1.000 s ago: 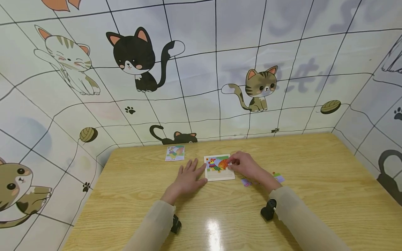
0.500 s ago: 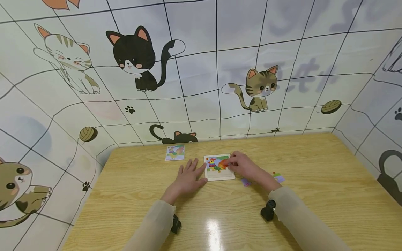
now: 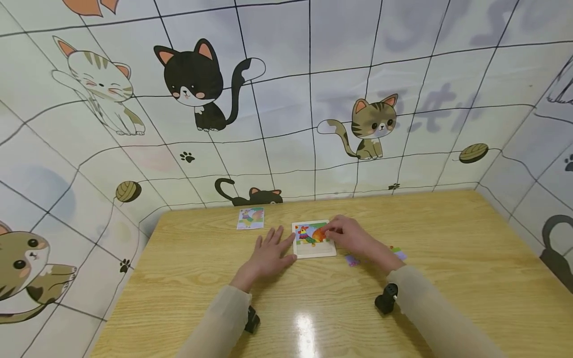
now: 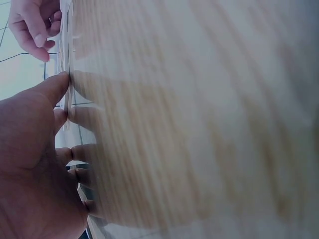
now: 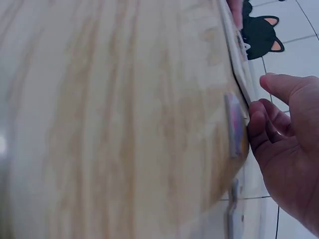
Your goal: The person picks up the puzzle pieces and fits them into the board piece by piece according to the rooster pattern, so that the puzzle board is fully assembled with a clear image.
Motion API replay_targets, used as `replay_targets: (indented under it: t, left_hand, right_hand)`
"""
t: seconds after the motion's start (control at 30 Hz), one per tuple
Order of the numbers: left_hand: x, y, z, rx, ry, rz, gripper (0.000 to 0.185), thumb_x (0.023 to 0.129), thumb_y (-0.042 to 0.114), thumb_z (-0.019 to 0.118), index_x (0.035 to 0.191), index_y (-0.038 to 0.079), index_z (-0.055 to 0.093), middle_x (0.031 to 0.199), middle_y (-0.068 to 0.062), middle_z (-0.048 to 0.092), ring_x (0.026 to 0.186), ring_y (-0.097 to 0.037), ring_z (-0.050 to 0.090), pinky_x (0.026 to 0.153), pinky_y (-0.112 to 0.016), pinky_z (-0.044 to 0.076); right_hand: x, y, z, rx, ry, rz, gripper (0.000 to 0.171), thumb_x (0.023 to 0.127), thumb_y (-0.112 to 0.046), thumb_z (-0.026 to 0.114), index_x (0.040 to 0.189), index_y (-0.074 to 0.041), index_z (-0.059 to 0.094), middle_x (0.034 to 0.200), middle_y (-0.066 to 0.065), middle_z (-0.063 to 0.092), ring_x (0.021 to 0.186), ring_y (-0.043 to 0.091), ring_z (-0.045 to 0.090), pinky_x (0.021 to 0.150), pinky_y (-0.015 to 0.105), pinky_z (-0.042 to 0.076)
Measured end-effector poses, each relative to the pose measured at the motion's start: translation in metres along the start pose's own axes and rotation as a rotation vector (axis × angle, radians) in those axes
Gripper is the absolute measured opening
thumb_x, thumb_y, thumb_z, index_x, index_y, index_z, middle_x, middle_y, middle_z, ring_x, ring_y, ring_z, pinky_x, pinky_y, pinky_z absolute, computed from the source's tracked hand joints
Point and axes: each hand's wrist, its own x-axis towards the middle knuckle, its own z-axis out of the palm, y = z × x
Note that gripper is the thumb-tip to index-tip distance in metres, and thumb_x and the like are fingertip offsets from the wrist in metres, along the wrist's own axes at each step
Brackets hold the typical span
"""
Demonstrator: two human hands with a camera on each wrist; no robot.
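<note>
My left hand [image 3: 267,254] flat on wood desk [image 3: 447,258] (cat-print walls [image 3: 286,99]), fingers straight, steadying puzzle board [image 3: 313,239]; right hand [image 3: 351,235] pinching a piece on it.

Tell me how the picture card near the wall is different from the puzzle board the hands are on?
The picture card lies alone near the wall, touched by no hand; the puzzle board has the left hand flat against its left edge and the right hand with fingertips at its right side. The card is smaller and covered edge to edge in colour; the board shows a white frame and a bare lower strip. Both lie flat on the wooden table.
</note>
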Motion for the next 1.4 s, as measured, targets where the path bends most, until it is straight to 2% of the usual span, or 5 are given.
replay_targets:
  t: [0.2,0.6,0.8,1.1,1.4]
  left_hand:
    - [-0.001,0.004,-0.002,-0.015,-0.009,0.001,0.064,0.106,0.041,0.051,0.162,0.015,0.033,0.169,-0.022,0.011,0.155,-0.043,0.004,0.118,-0.068,0.001]
    - [-0.002,0.007,-0.004,0.020,-0.007,-0.019,0.064,0.107,0.044,0.051,0.162,0.016,0.034,0.169,-0.020,0.012,0.155,-0.042,0.006,0.118,-0.068,0.005]
    - [-0.003,0.008,-0.005,0.013,-0.009,-0.017,0.064,0.107,0.043,0.051,0.162,0.017,0.034,0.169,-0.020,0.012,0.155,-0.042,0.006,0.118,-0.068,0.005]
    - [-0.004,0.010,-0.006,0.001,-0.004,-0.006,0.063,0.107,0.042,0.051,0.162,0.016,0.034,0.169,-0.021,0.012,0.155,-0.042,0.006,0.118,-0.068,0.004]
    - [-0.003,0.006,-0.004,0.010,-0.005,-0.006,0.063,0.107,0.042,0.051,0.162,0.016,0.034,0.169,-0.021,0.013,0.155,-0.042,0.006,0.118,-0.068,0.005]
  right_hand:
    - [-0.011,0.001,-0.017,-0.007,0.038,0.020,0.021,0.100,-0.007,0.066,0.118,0.000,0.073,0.108,0.011,0.066,0.083,0.019,0.059,0.070,0.034,0.050]
    - [-0.051,0.004,-0.041,-0.022,-0.039,0.035,0.023,0.097,-0.009,0.071,0.118,0.002,0.072,0.098,0.002,0.067,0.081,0.013,0.060,0.069,0.029,0.052]
    - [-0.064,0.007,-0.042,-0.015,-0.064,0.019,0.026,0.093,-0.004,0.075,0.119,-0.002,0.072,0.100,0.001,0.067,0.085,0.013,0.061,0.071,0.029,0.053]
    - [-0.067,0.013,-0.036,0.032,-0.109,0.050,0.040,0.086,-0.017,0.084,0.121,-0.002,0.071,0.099,0.003,0.065,0.082,0.014,0.056,0.072,0.026,0.050]
    - [-0.069,0.017,-0.030,0.081,-0.093,0.084,0.042,0.087,-0.019,0.084,0.122,-0.001,0.070,0.097,0.005,0.062,0.081,0.016,0.051,0.070,0.025,0.046]
